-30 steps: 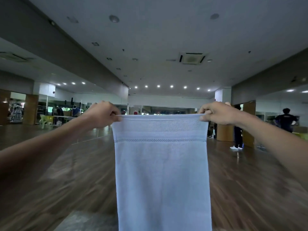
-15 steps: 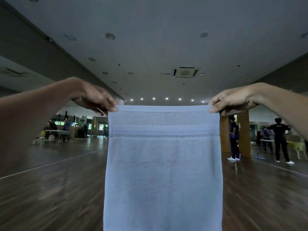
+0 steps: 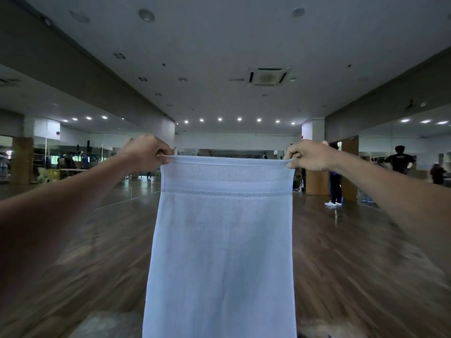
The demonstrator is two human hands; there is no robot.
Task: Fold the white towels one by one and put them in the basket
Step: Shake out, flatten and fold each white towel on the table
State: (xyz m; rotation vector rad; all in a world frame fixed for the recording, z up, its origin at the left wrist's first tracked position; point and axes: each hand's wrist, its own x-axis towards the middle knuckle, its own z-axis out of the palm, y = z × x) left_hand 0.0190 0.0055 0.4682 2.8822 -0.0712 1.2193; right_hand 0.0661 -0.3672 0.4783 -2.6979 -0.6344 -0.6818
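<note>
Left hand (image 3: pixel 146 152) and right hand (image 3: pixel 308 154) pinch the towel's (image 3: pixel 223 240) top corners, spread apart. Soft, limp, light cloth; bottom hem out of frame, probably hanging free.

Bare left hand (image 3: pixel 146 153), right hand (image 3: pixel 310 156)

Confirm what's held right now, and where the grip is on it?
The towel, hanging full length. Left hand pinches its top left corner, right hand its top right corner; the top edge is stretched between them.
</note>
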